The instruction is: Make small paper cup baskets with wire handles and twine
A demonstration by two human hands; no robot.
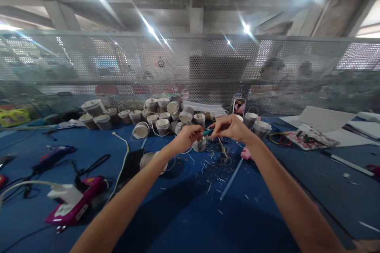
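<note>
Above the middle of the table, my left hand (189, 138) and my right hand (230, 127) meet at a small, slim teal object (207, 132). Fingers of both hands are pinched at its ends; its exact kind is too small to tell. Just below them stands a small grey-white bucket (199, 145), partly covered by my hands. Scissors (225, 158) lie on the table to the right of that bucket, among thin white scraps (210, 174). Another small bucket (148, 161) lies on its side, partly behind my left forearm.
Several small handled buckets (162, 125) crowd the table's back. A pale blue glue stick (231, 180) extends from a pink glue gun (246, 153). Left are a purple power strip (69, 209) and cables; right, a patterned bag (310, 138) and paper sheets. A perforated metal screen (166, 67) rises behind.
</note>
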